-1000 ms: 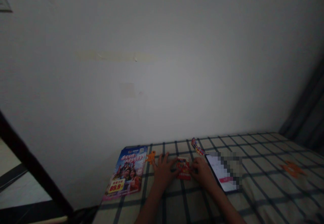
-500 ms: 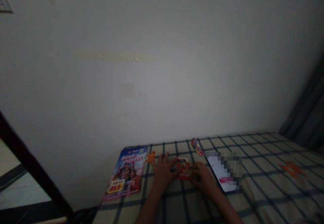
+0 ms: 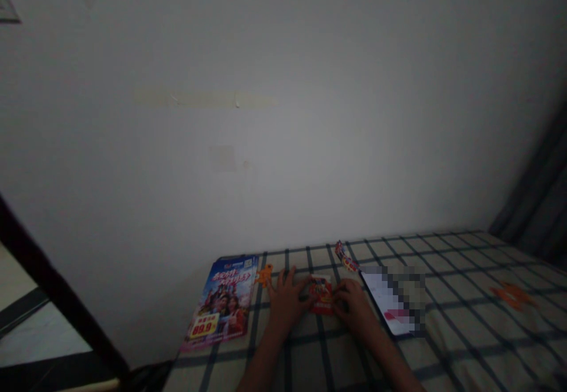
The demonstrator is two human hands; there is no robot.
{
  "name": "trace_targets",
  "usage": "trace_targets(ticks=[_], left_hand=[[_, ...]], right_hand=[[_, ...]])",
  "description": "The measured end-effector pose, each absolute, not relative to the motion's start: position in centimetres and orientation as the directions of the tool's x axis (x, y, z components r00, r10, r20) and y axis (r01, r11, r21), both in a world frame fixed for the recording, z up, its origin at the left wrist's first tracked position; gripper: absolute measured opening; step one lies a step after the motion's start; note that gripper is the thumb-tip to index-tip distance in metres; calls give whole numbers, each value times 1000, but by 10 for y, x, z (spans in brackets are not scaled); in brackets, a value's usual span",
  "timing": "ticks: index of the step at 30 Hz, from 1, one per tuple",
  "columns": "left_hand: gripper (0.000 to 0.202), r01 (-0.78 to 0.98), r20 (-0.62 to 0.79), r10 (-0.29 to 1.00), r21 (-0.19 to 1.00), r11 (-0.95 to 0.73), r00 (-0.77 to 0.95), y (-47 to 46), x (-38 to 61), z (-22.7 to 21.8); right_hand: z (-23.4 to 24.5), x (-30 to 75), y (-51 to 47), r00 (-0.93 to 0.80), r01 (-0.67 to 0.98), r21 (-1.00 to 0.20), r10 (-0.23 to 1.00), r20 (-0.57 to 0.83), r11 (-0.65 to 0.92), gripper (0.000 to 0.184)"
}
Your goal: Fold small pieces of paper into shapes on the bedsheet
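A small red printed packet (image 3: pixel 321 294) lies flat on the checked cloth between my hands. My left hand (image 3: pixel 286 299) has its fingers spread on the cloth. Its thumb and forefinger reach the packet's left edge. My right hand (image 3: pixel 352 302) is curled at the packet's right edge, with thumb and fingertips pinching there; the exact grip is small and dim. Just beyond my left fingers is an orange cut-out figure (image 3: pixel 264 275), partly beside a stack of leaflets (image 3: pixel 224 300).
A phone (image 3: pixel 383 297) with a lit screen, partly pixelated, lies right of my right hand. Behind it is a curled colourful strip (image 3: pixel 346 257). Another orange piece (image 3: pixel 512 295) lies far right. A plain wall (image 3: pixel 310 144) stands behind the checked cloth (image 3: pixel 456 262).
My right hand has shifted slightly up along the packet's right edge, its fingers changing position. My left hand stays nearly still.
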State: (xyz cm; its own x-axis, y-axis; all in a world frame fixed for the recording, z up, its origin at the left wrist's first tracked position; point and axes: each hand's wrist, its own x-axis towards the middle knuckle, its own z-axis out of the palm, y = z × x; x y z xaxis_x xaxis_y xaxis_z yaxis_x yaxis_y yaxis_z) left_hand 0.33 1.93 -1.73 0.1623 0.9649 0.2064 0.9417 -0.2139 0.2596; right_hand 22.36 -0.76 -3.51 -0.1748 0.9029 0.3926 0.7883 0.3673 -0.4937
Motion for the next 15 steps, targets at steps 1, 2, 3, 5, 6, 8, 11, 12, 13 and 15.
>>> trace_targets(ticks=[1, 2, 3, 5, 6, 8, 11, 12, 13, 15], left_hand=[[57, 939, 209, 964, 264, -219, 166, 20, 3, -18], [57, 938, 210, 963, 267, -223, 170, 20, 3, -19], [57, 936, 210, 962, 268, -227, 174, 21, 2, -19], [57, 936, 212, 961, 265, -232, 179, 22, 2, -21], [57, 937, 212, 961, 262, -231, 178, 23, 1, -21], [58, 938, 213, 961, 260, -231, 177, 23, 1, -22], [58, 936, 203, 962, 265, -233, 183, 23, 2, -21], [59, 935, 195, 964, 267, -232, 183, 23, 2, -21], [59, 935, 188, 965, 271, -228, 181, 23, 2, -21], [59, 934, 183, 967, 280, -223, 176, 22, 2, -20]], right_hand=[[-33, 222, -7, -172, 797, -479, 899, 404, 367, 12], [-31, 221, -7, -170, 806, -464, 895, 412, 366, 12], [-29, 220, -5, -166, 816, -451, 894, 416, 362, 12], [-27, 219, -2, -160, 837, -425, 897, 413, 345, 12], [-25, 218, 0, -158, 848, -411, 899, 408, 335, 12], [-23, 218, 4, -152, 868, -384, 905, 398, 315, 14], [-21, 217, 11, -125, 894, -355, 912, 390, 274, 20], [-20, 217, 14, -117, 901, -346, 915, 385, 261, 20], [-19, 216, 16, -111, 908, -338, 919, 379, 249, 19], [-18, 215, 21, -101, 920, -317, 923, 370, 228, 18]])
